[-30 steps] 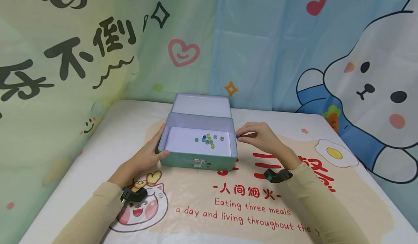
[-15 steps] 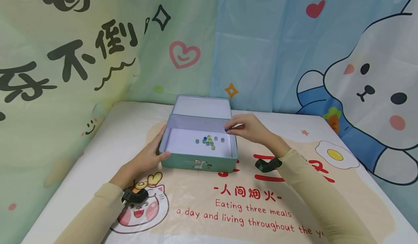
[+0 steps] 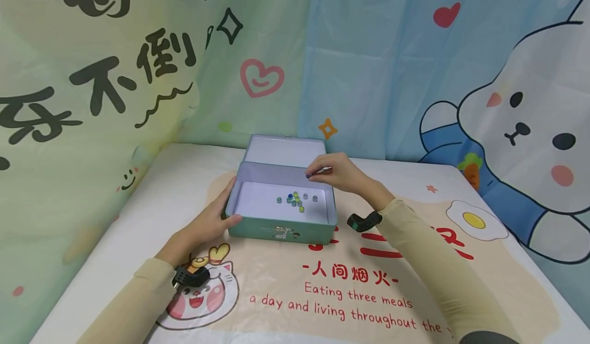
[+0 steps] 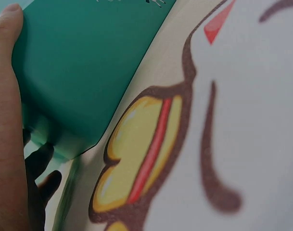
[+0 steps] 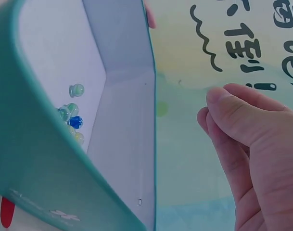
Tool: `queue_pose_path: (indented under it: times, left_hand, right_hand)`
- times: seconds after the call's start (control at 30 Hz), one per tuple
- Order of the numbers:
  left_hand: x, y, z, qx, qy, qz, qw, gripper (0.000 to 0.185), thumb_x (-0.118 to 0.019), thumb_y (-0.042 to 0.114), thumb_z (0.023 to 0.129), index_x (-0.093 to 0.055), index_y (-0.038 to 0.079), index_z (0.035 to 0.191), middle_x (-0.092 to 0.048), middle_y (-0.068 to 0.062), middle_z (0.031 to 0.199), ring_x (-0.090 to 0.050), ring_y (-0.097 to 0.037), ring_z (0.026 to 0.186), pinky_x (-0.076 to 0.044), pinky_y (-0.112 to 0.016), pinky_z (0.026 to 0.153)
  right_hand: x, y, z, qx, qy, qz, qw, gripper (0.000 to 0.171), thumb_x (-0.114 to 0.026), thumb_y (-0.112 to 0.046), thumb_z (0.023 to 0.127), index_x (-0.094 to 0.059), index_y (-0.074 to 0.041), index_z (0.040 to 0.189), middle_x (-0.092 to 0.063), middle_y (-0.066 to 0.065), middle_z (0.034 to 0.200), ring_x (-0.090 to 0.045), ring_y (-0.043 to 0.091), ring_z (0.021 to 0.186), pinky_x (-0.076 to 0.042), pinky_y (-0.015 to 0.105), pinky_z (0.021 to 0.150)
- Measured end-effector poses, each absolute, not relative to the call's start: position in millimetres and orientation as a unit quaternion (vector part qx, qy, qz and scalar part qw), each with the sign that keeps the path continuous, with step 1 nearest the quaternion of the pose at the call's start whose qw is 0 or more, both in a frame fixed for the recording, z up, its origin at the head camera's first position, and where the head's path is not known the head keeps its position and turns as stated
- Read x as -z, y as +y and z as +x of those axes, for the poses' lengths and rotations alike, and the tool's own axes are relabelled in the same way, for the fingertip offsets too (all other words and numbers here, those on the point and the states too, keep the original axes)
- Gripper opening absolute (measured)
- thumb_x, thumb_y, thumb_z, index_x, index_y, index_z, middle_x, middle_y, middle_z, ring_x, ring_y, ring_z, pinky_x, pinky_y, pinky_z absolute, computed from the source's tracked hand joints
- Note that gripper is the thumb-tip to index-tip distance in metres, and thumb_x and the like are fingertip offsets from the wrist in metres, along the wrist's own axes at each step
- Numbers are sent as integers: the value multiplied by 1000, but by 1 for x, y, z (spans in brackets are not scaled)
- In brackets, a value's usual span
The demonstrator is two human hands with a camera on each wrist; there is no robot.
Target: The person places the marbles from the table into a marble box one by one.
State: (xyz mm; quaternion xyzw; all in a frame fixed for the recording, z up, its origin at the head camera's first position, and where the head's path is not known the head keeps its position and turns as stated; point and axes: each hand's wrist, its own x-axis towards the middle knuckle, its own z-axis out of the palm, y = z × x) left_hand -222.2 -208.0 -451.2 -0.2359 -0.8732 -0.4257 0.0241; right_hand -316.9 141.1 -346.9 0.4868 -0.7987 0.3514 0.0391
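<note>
An open green tin box (image 3: pixel 281 230) sits on the table, its lid (image 3: pixel 286 152) tilted back. Several small glass marbles (image 3: pixel 295 199), green, clear and blue, lie clustered on its white floor. My left hand (image 3: pixel 225 207) grips the box's front left corner, thumb on the front wall (image 4: pixel 83 62). My right hand (image 3: pixel 317 173) hovers over the box's back right corner and pinches a small dark blue marble (image 3: pixel 307 176) at its fingertips. The right wrist view shows the curled right hand (image 5: pixel 252 144) above the box interior and the marbles (image 5: pixel 73 115); the pinched marble is hidden there.
The table carries a printed mat (image 3: pixel 350 282) with red lettering, a cartoon cat (image 3: pixel 203 293) at the front left and a fried egg (image 3: pixel 475 220) at the right. Cartoon fabric backdrops (image 3: pixel 415 67) close off the back and left sides.
My right hand has moved left and farther back with the dark marble, from beside the box's right wall to above its back right corner. The left hand and box stay put.
</note>
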Motion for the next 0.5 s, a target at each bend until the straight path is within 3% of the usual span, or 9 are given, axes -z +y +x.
queue_pose_path:
  times: [0.3,0.5]
  left_hand:
    - [455,-208,-223,434,-872,-228,20,94,-58,55,87,9,39,151,0,-6,162,-10,-33,147,-17,-59,113]
    - [455,-208,-224,437,-869,-229,17,94,-59,55,87,8,39,151,1,-3,162,-10,-33,147,-17,-59,113]
  right_hand:
    - [353,128,-331,-334,-820,463,33,15,-72,-9,82,-76,-13,96,-73,2,96,-67,14,90,-56,27,79]
    - [355,119,-337,-337,-821,459,38,14,-72,-5,82,-75,-8,96,-73,7,96,-68,19,91,-57,30,79]
